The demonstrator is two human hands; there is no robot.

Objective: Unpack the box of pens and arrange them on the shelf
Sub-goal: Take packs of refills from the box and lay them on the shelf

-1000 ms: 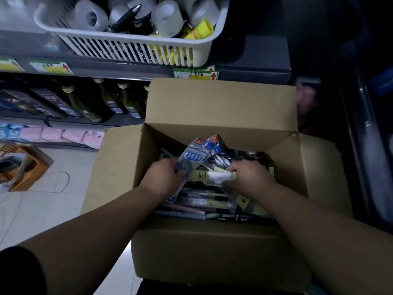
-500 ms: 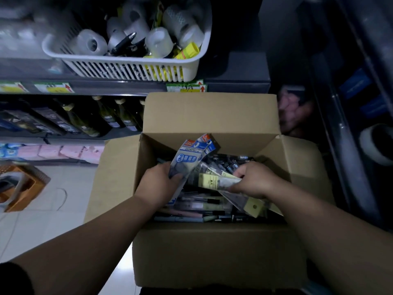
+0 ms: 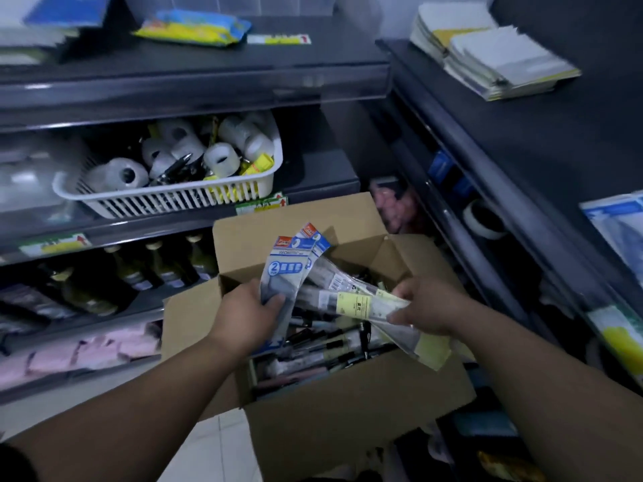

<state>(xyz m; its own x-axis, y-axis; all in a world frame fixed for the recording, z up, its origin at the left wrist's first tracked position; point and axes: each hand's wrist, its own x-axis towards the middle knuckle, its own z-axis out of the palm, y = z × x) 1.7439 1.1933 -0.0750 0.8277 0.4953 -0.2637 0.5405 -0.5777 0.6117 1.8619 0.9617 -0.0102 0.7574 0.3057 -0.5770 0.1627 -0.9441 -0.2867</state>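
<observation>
Both forearms extend forward over the open cardboard box (image 3: 348, 422), which sits on the floor before the dark shelf (image 3: 208, 78) and contains loose pens (image 3: 323, 346). The left hand (image 3: 247, 318) grips blue-headed pen packs (image 3: 292, 266), fingers curled round them. The right hand (image 3: 428, 307) pinches yellow-labelled packs (image 3: 362, 304) above the box.

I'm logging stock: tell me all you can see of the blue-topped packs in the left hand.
The blue-topped packs are flat clear sleeves, at least two fanned together, with blue-and-white card headers, a red corner mark and a large "2". The left hand grips their lower part, holding them steeply tilted over the open cardboard box.
</observation>
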